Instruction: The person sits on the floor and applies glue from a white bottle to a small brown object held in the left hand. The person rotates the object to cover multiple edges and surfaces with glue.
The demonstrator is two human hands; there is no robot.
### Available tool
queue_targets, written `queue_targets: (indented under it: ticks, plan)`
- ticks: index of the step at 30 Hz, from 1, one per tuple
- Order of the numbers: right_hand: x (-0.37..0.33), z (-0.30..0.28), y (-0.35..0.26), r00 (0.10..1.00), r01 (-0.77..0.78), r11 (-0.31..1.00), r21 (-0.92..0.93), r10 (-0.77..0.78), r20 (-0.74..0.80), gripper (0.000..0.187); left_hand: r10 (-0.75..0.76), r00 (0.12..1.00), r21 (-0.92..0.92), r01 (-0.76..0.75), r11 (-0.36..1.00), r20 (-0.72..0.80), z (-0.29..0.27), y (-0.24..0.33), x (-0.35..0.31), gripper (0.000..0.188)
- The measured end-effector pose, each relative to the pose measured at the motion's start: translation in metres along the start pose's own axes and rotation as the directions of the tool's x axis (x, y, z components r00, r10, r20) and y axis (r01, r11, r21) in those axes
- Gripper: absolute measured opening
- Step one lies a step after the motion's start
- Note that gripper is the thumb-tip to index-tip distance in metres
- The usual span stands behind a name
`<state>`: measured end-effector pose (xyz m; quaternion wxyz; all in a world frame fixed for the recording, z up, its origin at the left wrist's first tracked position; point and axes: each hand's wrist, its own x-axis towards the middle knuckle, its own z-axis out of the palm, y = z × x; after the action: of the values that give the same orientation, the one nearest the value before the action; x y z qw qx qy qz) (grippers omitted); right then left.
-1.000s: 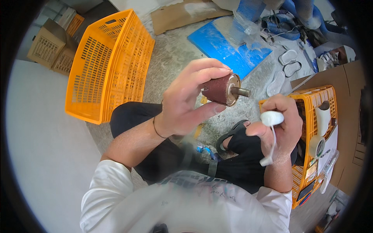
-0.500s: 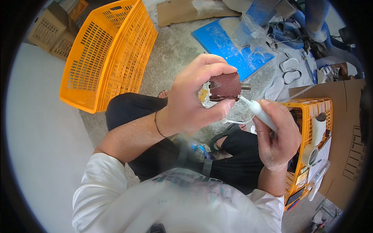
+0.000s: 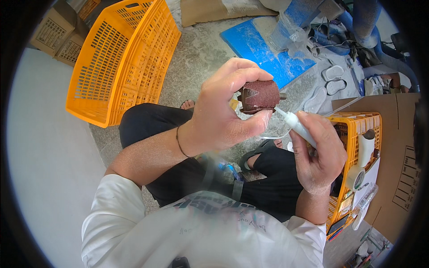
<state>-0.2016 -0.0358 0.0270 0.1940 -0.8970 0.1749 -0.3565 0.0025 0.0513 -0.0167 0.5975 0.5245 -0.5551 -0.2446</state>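
My left hand (image 3: 223, 109) grips a dark red sanding drum (image 3: 264, 94) between thumb and fingers, with abrasive paper wrapped around it and a short metal shaft (image 3: 283, 96) pointing right. In my right hand (image 3: 324, 154) is a small white glue bottle (image 3: 300, 128), its thin nozzle at the drum's lower right edge. Whether the nozzle tip touches the paper, I cannot tell. A thin clear strap hangs in a loop from the bottle toward my left thumb. Pale dust coats both my hands.
Orange stacked crates (image 3: 134, 67) stand at the far left. A blue board (image 3: 268, 49) lies on the dusty floor ahead. To the right, an orange crate (image 3: 357, 117) bears a tape roll (image 3: 355, 178) and small tools, beside a cardboard sheet (image 3: 393, 147). Hoses (image 3: 328, 42) crowd the upper right.
The sanding drum has turned in my left hand, bringing a jagged, V-shaped edge of the paper into view. The glue bottle stays close to its edge, its nozzle barely shifted.
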Motion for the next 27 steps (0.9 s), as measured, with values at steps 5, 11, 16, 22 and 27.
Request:
queue_targets:
  ticks: [5,11,16,22,27]
  plan:
    - [0.000,0.000,0.000,1.000,-0.015,1.000,0.002,0.015,0.008,0.041,-0.005,1.000,0.016,0.005,1.000,0.008,0.000,0.001,-0.001,0.051]
    - [-0.001,0.000,-0.001,1.000,-0.028,0.999,-0.018,0.029,0.011,0.040,0.003,1.000,0.026,-0.003,1.000,0.008,0.000,0.000,-0.001,0.052]
    - [-0.002,-0.002,0.000,0.998,-0.059,0.998,0.010,0.059,0.011,0.038,0.000,1.000,0.006,0.000,1.000,0.003,0.000,-0.001,-0.001,0.052]
    - [-0.010,0.000,0.007,0.872,-0.452,0.761,0.466,0.486,0.053,0.028,-0.005,0.990,-0.025,0.001,1.000,-0.141,0.008,-0.001,0.002,0.046]
    - [-0.008,0.015,0.018,0.926,-0.350,0.748,0.564,0.367,0.089,0.035,0.020,1.000,0.025,-0.020,0.999,0.000,0.003,0.001,0.001,0.050]
